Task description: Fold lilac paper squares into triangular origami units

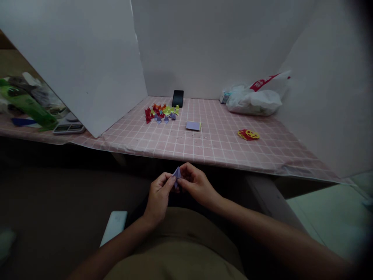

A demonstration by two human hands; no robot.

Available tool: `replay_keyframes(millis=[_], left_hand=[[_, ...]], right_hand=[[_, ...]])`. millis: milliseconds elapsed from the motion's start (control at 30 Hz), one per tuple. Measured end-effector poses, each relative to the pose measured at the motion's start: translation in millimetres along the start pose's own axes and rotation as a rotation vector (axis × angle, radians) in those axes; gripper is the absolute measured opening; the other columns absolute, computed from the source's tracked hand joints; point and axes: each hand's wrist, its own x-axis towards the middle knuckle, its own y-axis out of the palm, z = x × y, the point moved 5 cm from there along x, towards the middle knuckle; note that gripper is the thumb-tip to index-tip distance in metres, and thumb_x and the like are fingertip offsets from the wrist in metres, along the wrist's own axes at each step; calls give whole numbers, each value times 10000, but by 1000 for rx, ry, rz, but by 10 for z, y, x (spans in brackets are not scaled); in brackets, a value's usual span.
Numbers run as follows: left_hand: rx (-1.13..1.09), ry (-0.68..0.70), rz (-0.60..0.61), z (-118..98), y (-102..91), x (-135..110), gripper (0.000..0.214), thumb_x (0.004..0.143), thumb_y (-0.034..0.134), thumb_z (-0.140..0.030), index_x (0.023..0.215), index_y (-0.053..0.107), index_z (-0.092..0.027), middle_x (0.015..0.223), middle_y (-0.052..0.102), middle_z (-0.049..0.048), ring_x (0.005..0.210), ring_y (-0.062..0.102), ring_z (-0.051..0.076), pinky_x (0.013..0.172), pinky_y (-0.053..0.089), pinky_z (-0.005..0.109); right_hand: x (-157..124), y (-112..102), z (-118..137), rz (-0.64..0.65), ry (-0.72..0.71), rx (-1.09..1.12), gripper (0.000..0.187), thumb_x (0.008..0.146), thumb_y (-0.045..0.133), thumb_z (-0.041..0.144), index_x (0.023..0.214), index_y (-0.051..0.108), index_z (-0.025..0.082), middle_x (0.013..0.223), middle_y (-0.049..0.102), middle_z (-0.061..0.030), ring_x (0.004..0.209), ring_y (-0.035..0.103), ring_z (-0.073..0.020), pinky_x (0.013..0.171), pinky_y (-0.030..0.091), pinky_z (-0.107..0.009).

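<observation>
Between my two hands, above my lap and short of the table's front edge, is a small folded piece of purple paper (177,173) with a pointed top. My left hand (159,191) pinches its left side between thumb and fingers. The fingers of my right hand (196,182) grip its right side, the thumb pressed low on it. A stack of paper squares (192,125), purple on top with yellow showing beneath, lies on the table. Left of the stack sits a group of small folded paper figures (160,112) in red, orange, yellow and purple.
The table (221,146) has a pink checked cover. A black phone-like object (177,98) leans at the back. White plastic bag (253,102) and red-yellow cutouts (248,134) lie right. White panels (110,66) stand around. Green bottle (32,105) is left; white slab (114,227) lies beside me.
</observation>
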Motion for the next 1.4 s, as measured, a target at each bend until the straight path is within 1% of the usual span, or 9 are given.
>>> replay_keyframes(millis=[167,367,500,700,800,900,1133,1233,1400], left_hand=[[-10,2,18,-21,28,-20,236,893,623,-327,726,639,-161,663,603,-5,655,535,131,650,426,235],[6,22,-29,-6,-16,-11,221,876,641,-328,730,648,-164,673,599,-5,668,532,135,652,432,235],[-30,15,-8,5,3,-11,227,880,638,-334,731,645,-164,671,604,-2,663,538,137,655,437,239],[-60,1,13,21,27,-21,237,891,631,-336,728,631,-165,669,604,-6,665,546,134,668,439,242],[-68,7,-5,38,11,-14,235,893,631,-337,732,631,-167,670,599,-8,660,539,132,657,435,240],[-60,7,-9,49,7,-6,234,897,629,-333,733,635,-166,675,600,-6,663,538,132,654,434,238],[-129,-24,8,68,53,-23,223,895,623,-329,743,623,-165,664,600,-9,639,555,132,650,451,246],[-73,-20,12,42,57,-23,227,897,616,-336,754,635,-161,668,618,-1,647,570,137,657,456,249],[42,39,-61,-86,1,-13,156,852,663,-315,824,666,-162,713,647,-5,674,574,137,672,457,243]], right_hand=[[-3,-24,-27,-25,0,-21,87,867,598,262,876,549,191,684,570,34,559,527,-106,516,434,-242],[-19,-8,-17,-5,-44,-88,190,801,666,203,962,567,193,820,609,5,716,578,-134,634,489,-268],[-21,2,-12,-12,-19,-44,99,834,626,240,894,565,191,735,594,18,635,563,-125,584,464,-262],[-22,-2,-6,-22,16,-29,124,880,581,305,848,550,189,644,569,35,533,512,-110,516,414,-251],[-21,6,-12,-15,22,-25,104,843,619,272,867,559,190,683,590,25,585,543,-122,538,431,-253],[-17,16,-38,-10,64,28,141,783,665,233,862,554,196,701,600,23,617,559,-129,549,442,-252],[-28,21,-58,-47,108,142,182,799,680,308,820,543,190,646,566,45,537,512,-100,512,411,-236],[-36,10,-52,-63,96,127,190,827,659,336,811,537,191,625,562,48,521,496,-96,508,395,-233],[-48,5,-40,-31,107,65,191,836,645,338,779,543,187,654,551,41,522,472,-93,504,374,-235]])
